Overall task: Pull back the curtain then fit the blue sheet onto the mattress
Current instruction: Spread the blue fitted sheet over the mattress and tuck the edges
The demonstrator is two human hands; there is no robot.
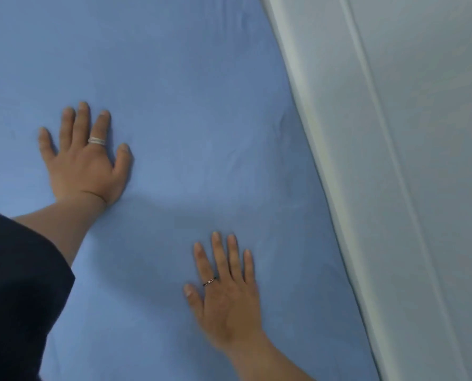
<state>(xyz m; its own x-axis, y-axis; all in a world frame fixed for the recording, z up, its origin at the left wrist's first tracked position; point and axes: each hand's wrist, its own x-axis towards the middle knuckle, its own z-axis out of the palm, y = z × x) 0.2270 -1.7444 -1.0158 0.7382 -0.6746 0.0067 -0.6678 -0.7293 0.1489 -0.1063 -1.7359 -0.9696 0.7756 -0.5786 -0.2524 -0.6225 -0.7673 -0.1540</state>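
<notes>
The blue sheet (188, 92) lies spread over the mattress and fills most of the view, with faint creases near its right edge. My left hand (85, 160) presses flat on it at centre left, fingers straight and spread, a silver ring on one finger. Lower and to the right, my right hand (226, 295) also lies flat on the sheet with straight fingers and a thin ring. A pale grey-white curtain (408, 160) hangs along the sheet's right edge. The mattress itself is hidden under the sheet.
My dark sleeve (14, 292) covers the lower left corner. The curtain's folds run diagonally from top centre to bottom right, meeting the sheet's edge.
</notes>
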